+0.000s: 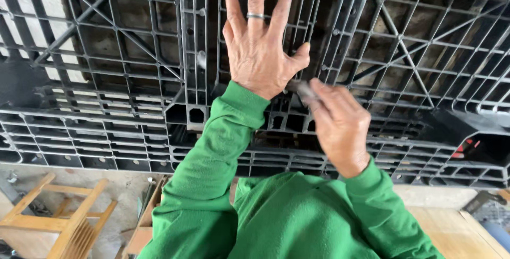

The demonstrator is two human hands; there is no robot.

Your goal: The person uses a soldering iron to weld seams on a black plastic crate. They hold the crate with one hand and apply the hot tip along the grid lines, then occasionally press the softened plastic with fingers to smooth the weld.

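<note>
Pallet (pixel 133 52), black ribbed plastic, is stood on edge and fills the view. It is braced by the left hand (pixel 258 46), fingers spread flat on the ribs. A small dark tool (pixel 302 90) is pinched in the right hand (pixel 340 126) against a rib. A slip of the tool could nick the bracing thumb beside it

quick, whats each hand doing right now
left hand: open, fingers spread flat against the black plastic pallet
right hand: closed, pinching a small dark tool; its kind cannot be told
</note>
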